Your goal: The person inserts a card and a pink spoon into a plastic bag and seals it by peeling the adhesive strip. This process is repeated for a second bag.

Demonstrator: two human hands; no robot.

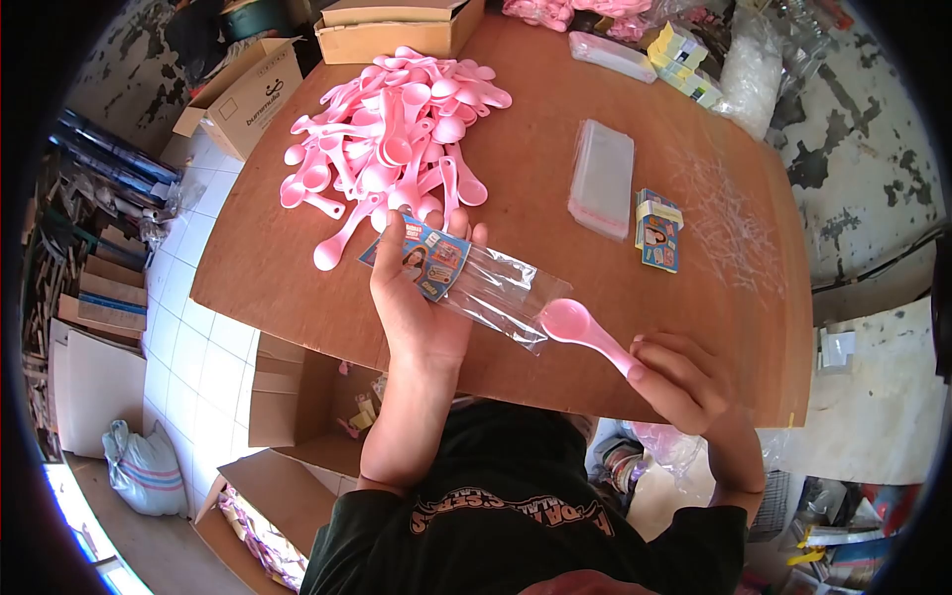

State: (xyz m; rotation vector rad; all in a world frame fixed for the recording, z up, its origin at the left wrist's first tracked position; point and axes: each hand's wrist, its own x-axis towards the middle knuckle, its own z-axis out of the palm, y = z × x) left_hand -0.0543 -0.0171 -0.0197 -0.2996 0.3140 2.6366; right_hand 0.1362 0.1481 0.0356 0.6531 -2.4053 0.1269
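Observation:
My left hand [421, 307] grips a clear plastic bag [508, 293] by the end that carries a blue printed card [433, 260], thumb lying over the card. The bag's other end points right, toward a pink measuring spoon [585, 332]. My right hand [684, 382] pinches that spoon by the handle tip, its bowl right at the bag's mouth. Beyond my left fingers spreads a big heap of pink spoons [397, 149] on the wooden table [535, 129].
A stack of clear bags [603, 178] lies right of centre, beside a banded stack of printed cards [658, 230]. Thin clear strips [729, 223] are scattered farther right. Cardboard boxes stand at the back edge [397, 35] and below the table's front left [307, 397].

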